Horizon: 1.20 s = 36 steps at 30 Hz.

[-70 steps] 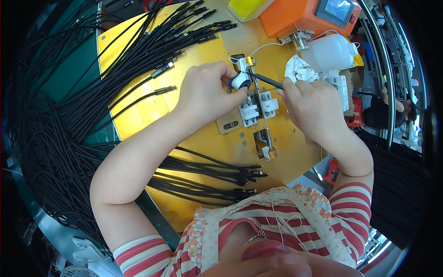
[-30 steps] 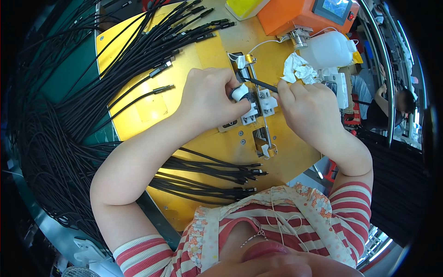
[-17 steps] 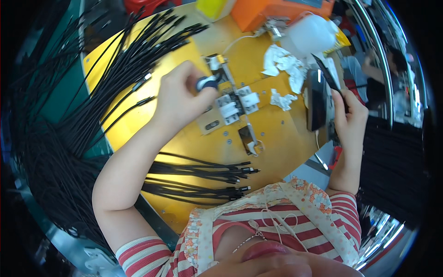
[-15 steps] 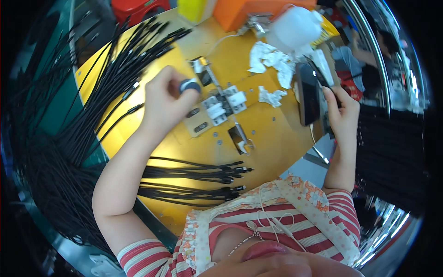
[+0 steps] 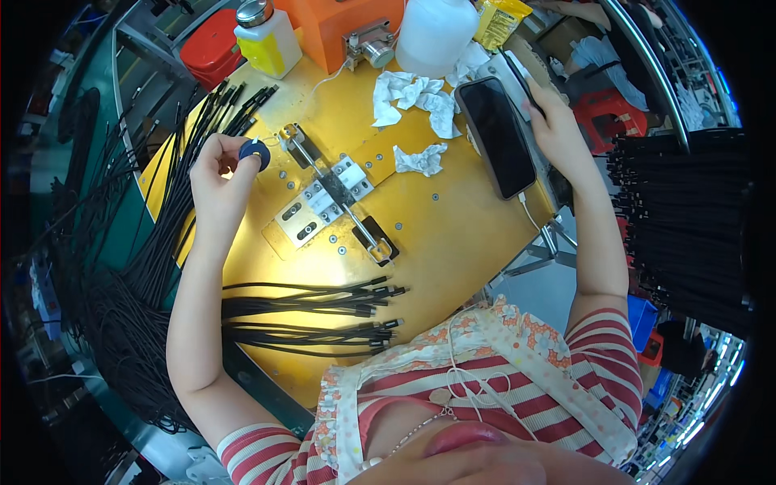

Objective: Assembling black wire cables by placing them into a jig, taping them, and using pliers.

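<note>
My left hand [image 5: 214, 187] is closed around a small round dark-blue object [image 5: 254, 153] with a pale centre; its exact kind cannot be made out. It is held above the yellow work table, beside a metal fixture [image 5: 333, 191] with a long rod and silver blocks. On the far right, my right hand [image 5: 560, 136] grips a slim black pen-like tool [image 5: 515, 71], its kind unclear. Just left of that hand lies a black smartphone [image 5: 498, 139] with a white cable plugged in. Bundled black cables [image 5: 230, 113] lie beyond my left hand.
More black cables [image 5: 323, 305] lie across the near table edge. Crumpled white tissues [image 5: 420, 159] lie beyond the fixture. At the back stand a yellow-and-white bottle [image 5: 268, 47], an orange box [image 5: 327, 32] and a white jug [image 5: 436, 36]. Cables hang from a rack [image 5: 683, 218] at right.
The view has shifted. My left hand, still holding the round blue object, is now farther left of the fixture. My right hand keeps the black tool beside the phone.
</note>
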Available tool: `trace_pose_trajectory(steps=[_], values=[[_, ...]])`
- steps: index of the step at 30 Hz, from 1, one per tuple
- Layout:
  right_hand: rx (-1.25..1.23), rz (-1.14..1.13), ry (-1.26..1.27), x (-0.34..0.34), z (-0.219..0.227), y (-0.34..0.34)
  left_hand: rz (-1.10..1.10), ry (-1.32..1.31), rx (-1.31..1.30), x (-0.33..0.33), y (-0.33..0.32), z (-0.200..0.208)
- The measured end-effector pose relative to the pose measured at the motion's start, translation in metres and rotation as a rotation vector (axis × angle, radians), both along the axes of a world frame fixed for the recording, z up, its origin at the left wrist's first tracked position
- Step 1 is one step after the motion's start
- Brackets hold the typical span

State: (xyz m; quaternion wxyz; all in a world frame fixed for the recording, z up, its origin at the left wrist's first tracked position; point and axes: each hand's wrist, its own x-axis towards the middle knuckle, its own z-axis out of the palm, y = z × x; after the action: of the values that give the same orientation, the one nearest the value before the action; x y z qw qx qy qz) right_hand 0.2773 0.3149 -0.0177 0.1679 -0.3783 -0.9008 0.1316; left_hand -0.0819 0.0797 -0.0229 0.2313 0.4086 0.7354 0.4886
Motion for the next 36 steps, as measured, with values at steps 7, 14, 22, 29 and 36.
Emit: trace_pose_trajectory(steps=[7, 14, 22, 29, 36], values=[[0.615, -0.034, -0.039, -0.045, 0.011, -0.011, -0.12, -0.233, -0.022, 0.045, -0.03, 0.019], [-0.238, 0.728, 0.411, -0.086, 0.028, -0.132, -0.359, -0.643, -0.068, 0.116, -0.034, 0.037], [0.129, 0.348, 0.193, -0.091, 0.01, -0.069, -0.163, 0.031, 0.091, 0.077, -0.05, 0.014], [0.269, 0.381, 0.103, -0.162, -0.006, -0.047, -0.005, 0.437, 0.053, 0.01, -0.028, -0.008], [0.237, 0.291, -0.05, -0.185, -0.013, -0.049, -0.039, 0.277, -0.028, 0.031, -0.006, -0.019]])
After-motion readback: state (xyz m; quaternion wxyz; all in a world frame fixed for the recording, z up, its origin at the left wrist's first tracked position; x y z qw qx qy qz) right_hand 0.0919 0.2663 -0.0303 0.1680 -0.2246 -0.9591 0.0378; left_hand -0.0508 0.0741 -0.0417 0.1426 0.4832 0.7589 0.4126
